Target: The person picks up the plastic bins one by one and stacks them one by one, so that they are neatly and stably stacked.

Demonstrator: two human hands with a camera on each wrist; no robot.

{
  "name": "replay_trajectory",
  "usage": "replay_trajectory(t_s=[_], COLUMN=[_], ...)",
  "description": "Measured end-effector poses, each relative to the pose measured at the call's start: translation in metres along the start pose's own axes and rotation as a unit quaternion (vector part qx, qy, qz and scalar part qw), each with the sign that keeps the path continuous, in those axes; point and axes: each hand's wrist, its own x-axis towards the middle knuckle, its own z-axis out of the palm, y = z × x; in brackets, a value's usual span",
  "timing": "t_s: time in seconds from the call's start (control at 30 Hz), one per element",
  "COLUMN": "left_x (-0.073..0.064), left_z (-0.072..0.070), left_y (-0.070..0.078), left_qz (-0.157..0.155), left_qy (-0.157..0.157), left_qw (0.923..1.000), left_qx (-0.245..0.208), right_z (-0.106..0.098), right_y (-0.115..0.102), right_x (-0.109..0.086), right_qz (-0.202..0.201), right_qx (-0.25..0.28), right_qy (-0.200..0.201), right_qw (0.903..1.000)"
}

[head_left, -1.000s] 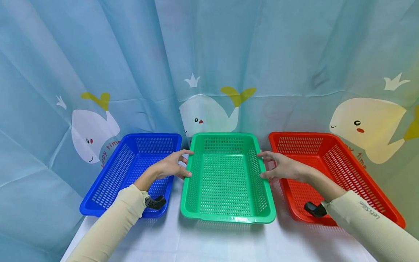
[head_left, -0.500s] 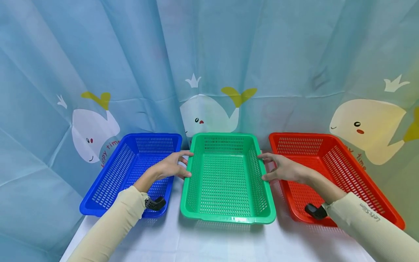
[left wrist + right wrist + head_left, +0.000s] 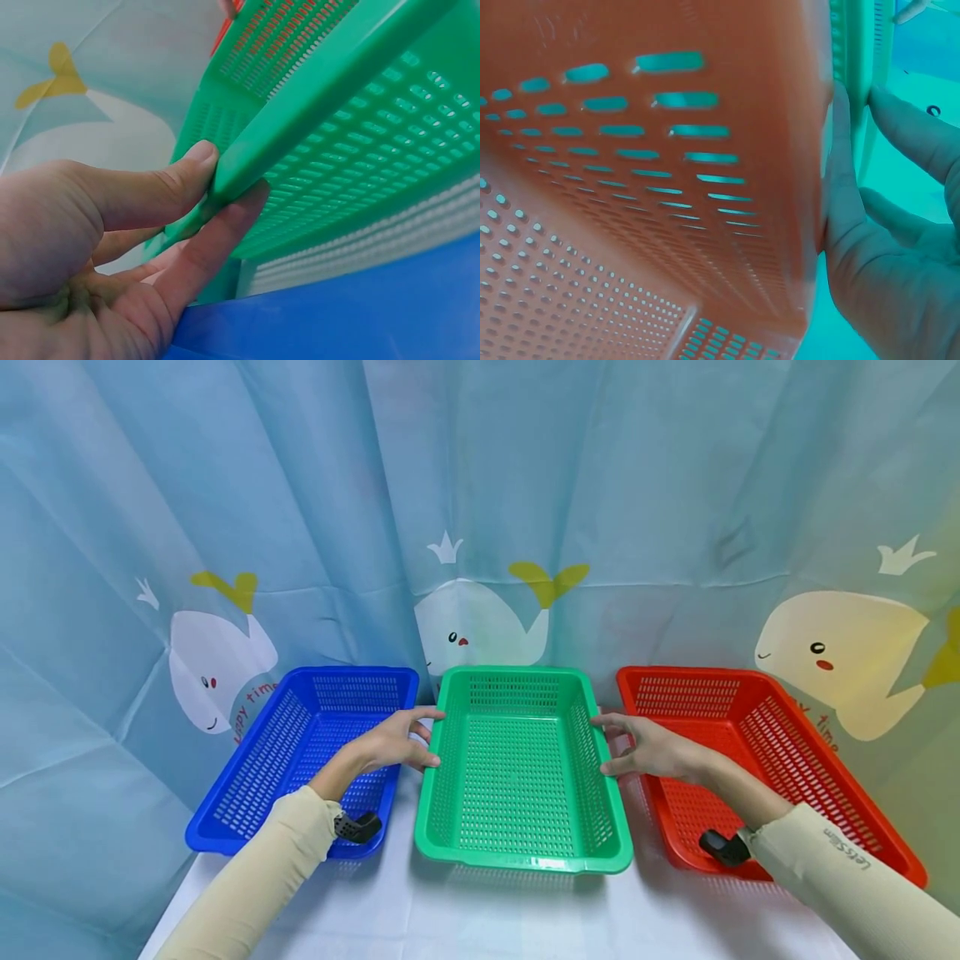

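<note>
A green plastic basket (image 3: pixel 517 785) with slotted walls stands in the middle of the head view, with nothing in it. My left hand (image 3: pixel 390 742) pinches its left rim; in the left wrist view the thumb (image 3: pixel 176 180) lies over the rim and a finger (image 3: pixel 225 232) is beneath it. On the opposite side, my right hand (image 3: pixel 652 747) grips the right rim between thumb and fingers. The right wrist view has this hand (image 3: pixel 900 262) in the narrow gap between the green rim (image 3: pixel 861 52) and the red basket's wall (image 3: pixel 795 112).
A blue basket (image 3: pixel 330 727) stands to the left, under my left forearm, and a red basket (image 3: pixel 795 727) to the right, under my right forearm. All stand on a white-covered table (image 3: pixel 517 927). Behind them hangs a light blue curtain (image 3: pixel 495 477) with whale prints.
</note>
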Motion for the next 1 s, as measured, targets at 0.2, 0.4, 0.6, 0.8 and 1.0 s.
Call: replay_trajectory(t_s=[0.2, 0.4, 0.6, 0.8, 1.0], left_x=[-0.001, -0.008, -0.018, -0.03, -0.038], left_z=[0.001, -0.004, -0.012, -0.018, -0.021], left_y=[0.001, 0.009, 0.027, 0.043, 0.054], left_qz=[0.011, 0.02, 0.044, 0.059, 0.068], left_qy=[-0.006, -0.002, -0.006, -0.006, 0.001], left_qw=[0.9999, 0.9996, 0.9988, 0.9981, 0.9976], left_qx=[-0.002, -0.018, -0.019, -0.019, -0.009], right_z=[-0.001, -0.009, -0.018, -0.024, -0.027], right_y=[-0.001, -0.013, -0.029, -0.044, -0.058], right_x=[-0.004, -0.011, -0.022, -0.03, -0.04], right_qz=[0.005, -0.008, -0.037, -0.039, -0.048], right_qx=[-0.018, -0.028, -0.032, -0.04, -0.062], right_qy=[0.012, 0.026, 0.036, 0.043, 0.059], right_qw=[0.9998, 0.9993, 0.9981, 0.9975, 0.9952])
